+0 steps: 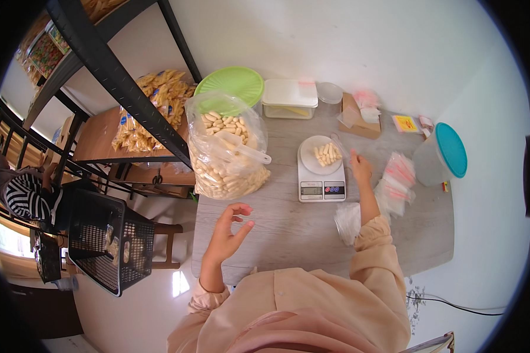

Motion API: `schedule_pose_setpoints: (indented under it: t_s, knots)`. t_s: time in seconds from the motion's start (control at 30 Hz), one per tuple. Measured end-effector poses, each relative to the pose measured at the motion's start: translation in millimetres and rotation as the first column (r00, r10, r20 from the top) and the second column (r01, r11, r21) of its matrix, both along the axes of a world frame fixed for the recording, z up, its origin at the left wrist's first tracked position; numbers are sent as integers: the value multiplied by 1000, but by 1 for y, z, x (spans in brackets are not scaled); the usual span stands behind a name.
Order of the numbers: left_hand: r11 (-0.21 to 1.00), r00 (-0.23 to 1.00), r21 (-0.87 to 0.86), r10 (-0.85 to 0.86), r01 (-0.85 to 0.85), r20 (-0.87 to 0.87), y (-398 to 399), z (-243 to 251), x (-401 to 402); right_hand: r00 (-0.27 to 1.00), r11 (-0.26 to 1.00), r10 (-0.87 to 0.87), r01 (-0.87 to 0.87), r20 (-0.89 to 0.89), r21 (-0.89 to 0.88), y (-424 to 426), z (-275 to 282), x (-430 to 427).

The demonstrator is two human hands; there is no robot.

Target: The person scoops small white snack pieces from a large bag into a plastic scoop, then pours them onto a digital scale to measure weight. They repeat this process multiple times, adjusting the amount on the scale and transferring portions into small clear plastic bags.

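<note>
My left hand (229, 233) hovers over the front left of the table, its thumb and fingers apart with nothing between them. Behind it stands a large clear plastic bag (223, 176) full of pale finger-shaped snacks, with a translucent plastic scoop (240, 149) lying across its opening. A white digital kitchen scale (321, 176) sits at mid-table, and a small heap of the same snacks (327, 154) rests on its round pan. Clear plastic (342, 144) shows at the heap's right edge. My right hand (361, 167) is just right of the pan, fingertips drawn together near that plastic; whether they pinch it is unclear.
Small clear zip bags (397, 174) and more clear bags (348, 223) lie at right. A teal-lidded container (439, 154), cardboard box (360, 119), white-lidded box (290, 98) and green-lidded tub (229, 86) stand behind. Left are a black metal rack (123, 84), plastic crate (110, 238) and another person (28, 194).
</note>
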State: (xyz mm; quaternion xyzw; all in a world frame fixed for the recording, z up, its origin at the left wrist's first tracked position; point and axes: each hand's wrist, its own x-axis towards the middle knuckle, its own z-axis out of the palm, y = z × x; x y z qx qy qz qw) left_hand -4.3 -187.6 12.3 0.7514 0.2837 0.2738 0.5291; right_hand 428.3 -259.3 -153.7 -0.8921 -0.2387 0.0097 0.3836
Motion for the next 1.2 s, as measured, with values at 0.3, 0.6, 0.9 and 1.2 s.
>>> schedule_pose_setpoints:
  t_s: [0.3, 0.6, 0.9, 1.2]
  knots:
    - [997, 998, 44, -68, 69, -9, -3, 2, 22, 954, 888, 298, -294, 44, 355, 24, 55, -39]
    - [996, 960, 77, 27, -51, 279, -12, 24, 69, 741, 672, 647, -442, -180, 593, -40, 197, -166]
    - [997, 848, -55, -22, 60, 529, -45, 38, 59, 662, 545, 732, -429, -159, 721, -82, 228, -228]
    - [999, 851, -33, 30, -15, 524, -58, 40, 40, 697, 491, 705, -344, -132, 800, -91, 212, -251]
